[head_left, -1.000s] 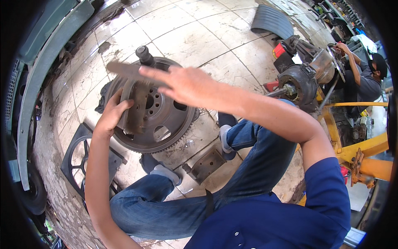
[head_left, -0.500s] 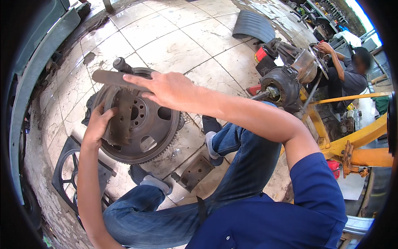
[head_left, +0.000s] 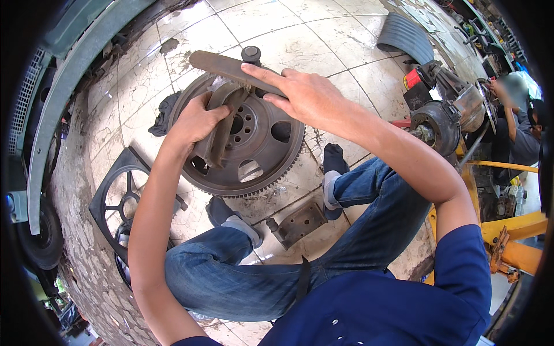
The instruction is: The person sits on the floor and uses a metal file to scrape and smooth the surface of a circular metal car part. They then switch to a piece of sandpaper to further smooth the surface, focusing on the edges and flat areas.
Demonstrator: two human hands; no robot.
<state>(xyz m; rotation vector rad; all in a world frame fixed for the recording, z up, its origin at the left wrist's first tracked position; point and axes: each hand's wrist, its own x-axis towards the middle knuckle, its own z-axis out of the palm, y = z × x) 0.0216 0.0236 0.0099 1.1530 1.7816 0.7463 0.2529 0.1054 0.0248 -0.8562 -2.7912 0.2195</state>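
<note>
My left hand (head_left: 198,122) is closed on a rusty, angled metal bracket (head_left: 217,143), gripping its upper part over the flywheel. The thumb lies across the near face of the bracket. My right hand (head_left: 309,97) grips a wire brush (head_left: 222,66) with a long brown back, its index finger stretched along it. Bristles point down at the bracket's upper end. Beneath both hands is a large, round toothed flywheel (head_left: 266,158), with a ring of bolt holes at its centre and larger openings around. Whether the bracket rests on it I cannot tell.
A black round-ended object (head_left: 251,55) stands behind the flywheel. A black fan shroud (head_left: 118,167) lies at the left, a flat metal plate (head_left: 300,223) between my feet. To the right are an axle assembly (head_left: 435,124), a yellow frame (head_left: 513,230) and another person (head_left: 522,135).
The view has shifted, so everything sits further right. My left hand has tilted the bracket, showing its channel-like edge more than its flat face. Both hands keep their hold.
</note>
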